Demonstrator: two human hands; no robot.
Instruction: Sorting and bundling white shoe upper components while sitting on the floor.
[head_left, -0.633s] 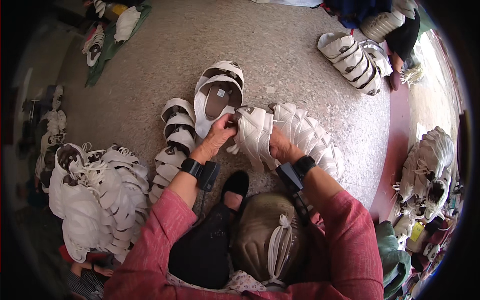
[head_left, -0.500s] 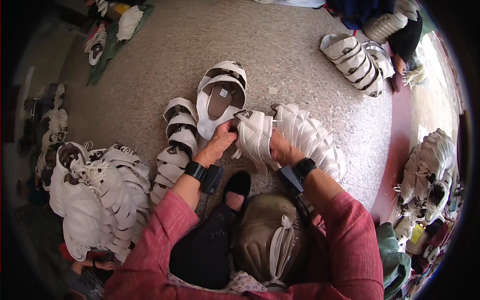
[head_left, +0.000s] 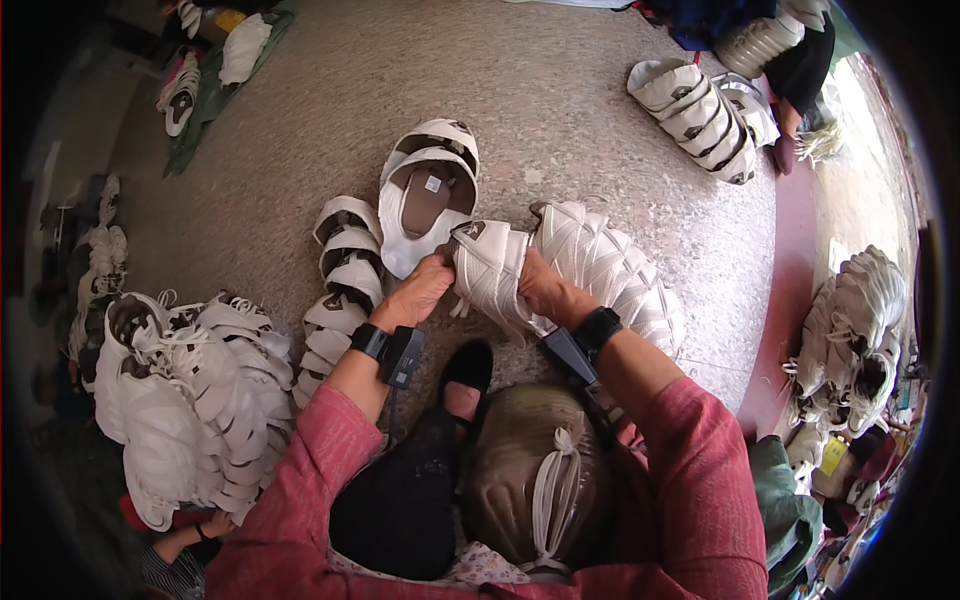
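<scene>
So the thing in hand is a white shoe upper [head_left: 488, 268], the front piece of a nested row of white uppers [head_left: 610, 275] sitting just right of the frame's middle. That row curves from the centre out toward the lower right, so its long axis runs roughly left-to-right with a downward bend, and the held piece caps its left end.

Left hand [head_left: 422, 292] comes in from the lower left and its fingers are curled tight over the upper's left edge, pinching it. Right hand [head_left: 545, 290] is pressed against the upper's right side, right where it meets the rest of the row; fingers look wrapped around it, though the tips are hidden behind the material. Both hands are touching it, so neither is really nearer: the piece sits between them.

Just above the left hand there's an open white upper with a brown insole [head_left: 428, 195], and to the left a second nested row [head_left: 342, 290] running down toward a big heap of uppers [head_left: 190, 400] at the lower left. Another stack [head_left: 695, 115] lies in the upper right on the speckled floor [head_left: 560, 110].
</scene>
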